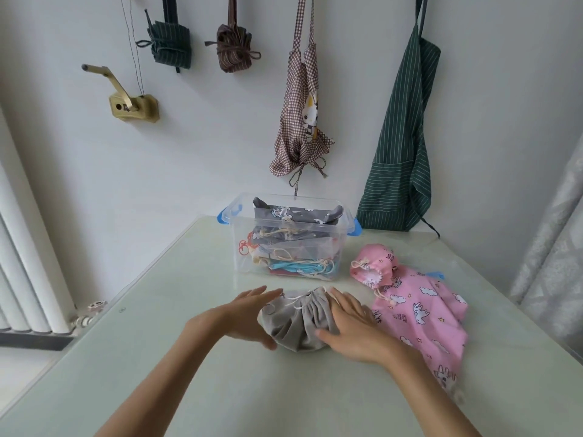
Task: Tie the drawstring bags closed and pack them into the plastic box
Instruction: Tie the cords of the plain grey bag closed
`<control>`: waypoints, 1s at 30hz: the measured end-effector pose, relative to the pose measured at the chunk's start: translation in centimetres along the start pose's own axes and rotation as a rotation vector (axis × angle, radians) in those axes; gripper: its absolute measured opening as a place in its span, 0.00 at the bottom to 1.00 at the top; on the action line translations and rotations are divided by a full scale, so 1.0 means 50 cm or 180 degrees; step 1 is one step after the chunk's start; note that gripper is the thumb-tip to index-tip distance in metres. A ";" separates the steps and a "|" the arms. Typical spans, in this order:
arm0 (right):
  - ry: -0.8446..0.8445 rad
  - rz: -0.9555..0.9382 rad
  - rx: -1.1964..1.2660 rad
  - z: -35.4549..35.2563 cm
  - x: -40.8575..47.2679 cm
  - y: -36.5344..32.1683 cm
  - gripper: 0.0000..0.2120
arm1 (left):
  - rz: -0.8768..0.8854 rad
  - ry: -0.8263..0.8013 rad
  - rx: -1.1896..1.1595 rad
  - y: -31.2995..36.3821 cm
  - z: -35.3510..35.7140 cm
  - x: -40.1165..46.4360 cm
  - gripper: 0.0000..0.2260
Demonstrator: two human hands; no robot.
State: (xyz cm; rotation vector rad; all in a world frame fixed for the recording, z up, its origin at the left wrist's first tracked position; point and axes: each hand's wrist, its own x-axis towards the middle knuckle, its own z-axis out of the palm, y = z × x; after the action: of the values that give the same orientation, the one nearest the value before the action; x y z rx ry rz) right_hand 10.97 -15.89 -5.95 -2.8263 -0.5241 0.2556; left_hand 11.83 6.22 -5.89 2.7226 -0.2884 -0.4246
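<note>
Both hands lie spread with straight fingers on a grey drawstring bag [296, 323] on the tabletop [189, 357]: left hand [249, 316] at its left side, right hand [353, 326] on its right. Beyond stands the plastic box [290, 238], holding packed bags.

You get soft, even daylight with only faint shadows under your hands. The pale table [189, 310] carries a mild sheen. Wide-angle distortion bends the frame edges, and the lower right corner blurs slightly.
</note>
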 end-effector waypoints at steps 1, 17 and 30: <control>-0.0001 -0.0043 0.0080 -0.009 -0.002 0.004 0.32 | 0.0004 0.0060 0.0174 0.004 0.001 0.007 0.44; 0.0370 -0.0676 0.3829 -0.271 0.036 -0.038 0.16 | -0.0095 0.1384 -0.1197 0.096 -0.284 -0.026 0.05; 0.1619 -0.0525 0.1407 -0.296 0.247 -0.010 0.28 | -0.0510 0.2579 -0.0244 0.102 -0.311 0.214 0.08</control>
State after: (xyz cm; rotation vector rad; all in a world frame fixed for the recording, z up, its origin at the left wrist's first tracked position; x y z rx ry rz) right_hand 25.37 -14.06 6.74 -2.2784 -0.5027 -0.3335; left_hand 26.19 3.92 7.19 2.5936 0.1641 0.6153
